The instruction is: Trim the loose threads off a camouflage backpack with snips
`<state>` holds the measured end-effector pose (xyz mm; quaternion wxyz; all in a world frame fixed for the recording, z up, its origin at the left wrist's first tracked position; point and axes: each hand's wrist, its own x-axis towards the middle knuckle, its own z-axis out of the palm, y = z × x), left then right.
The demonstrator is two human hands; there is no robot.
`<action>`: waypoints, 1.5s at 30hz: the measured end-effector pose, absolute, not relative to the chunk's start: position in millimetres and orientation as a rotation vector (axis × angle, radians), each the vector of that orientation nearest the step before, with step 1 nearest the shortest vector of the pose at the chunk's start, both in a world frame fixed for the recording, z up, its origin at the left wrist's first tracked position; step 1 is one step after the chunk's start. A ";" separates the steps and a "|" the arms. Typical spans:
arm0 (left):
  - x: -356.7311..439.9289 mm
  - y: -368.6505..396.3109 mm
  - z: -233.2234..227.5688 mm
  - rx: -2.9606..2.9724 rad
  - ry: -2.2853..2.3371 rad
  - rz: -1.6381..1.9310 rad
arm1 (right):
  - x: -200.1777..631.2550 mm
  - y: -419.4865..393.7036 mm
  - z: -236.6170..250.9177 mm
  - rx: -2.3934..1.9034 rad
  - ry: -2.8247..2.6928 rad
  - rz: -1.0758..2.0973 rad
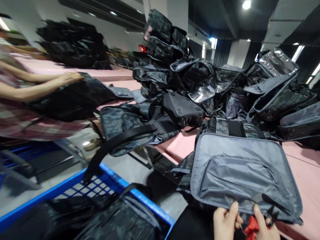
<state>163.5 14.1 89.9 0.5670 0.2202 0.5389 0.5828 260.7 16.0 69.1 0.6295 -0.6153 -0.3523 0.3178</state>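
Handling the near edge of an open camouflage backpack (212,196), judging by both hands on its hem; looks like edge work or a check along the seam.

Clock set on the hands, 12 straight ahead. Grey lining panel (237,168) lies at 12, face up, backpack body mostly under and beyond it on the pink worktop (307,181).

Left hand (225,221): fingers pinching the hem, thumb on top. Right hand (266,228): fingers closed round a red-handled cutting tool, likely snips (251,226), dark blades out toward 1; thumb also up against the hem just beside the left. Can't tell if the right thumb is really pinching fabric, or if the blades are parted.

Next move, my read: hold the hem taut with the left, get blade tips in view and off the lining before any cut. Nick risk, since tips sit right over the fabric.

Around: blue crate (160,210) at 9 with dark bags in it; heap of backpacks (197,73) at 11; co-worker's hand (71,78) at 10 on another dark bag (82,96).
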 end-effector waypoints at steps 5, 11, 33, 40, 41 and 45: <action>143.9 13.6 114.6 0.482 1.226 1.246 | 247.3 16.8 83.6 -1.384 -0.687 0.835; 139.1 28.7 108.5 0.341 1.191 1.206 | 256.6 2.3 88.4 -1.405 -0.943 0.898; 129.8 24.2 121.8 0.285 1.216 1.176 | 287.2 -32.3 105.0 -1.368 -1.352 0.375; 137.1 17.6 128.4 0.186 1.297 1.420 | 309.3 -33.5 101.4 -1.242 -1.616 0.291; 138.6 16.1 129.7 0.200 1.288 1.421 | 309.1 -33.1 101.8 -1.236 -1.635 0.291; 141.7 12.5 132.3 0.284 1.253 1.391 | 304.1 -30.1 107.4 -1.347 -1.645 0.360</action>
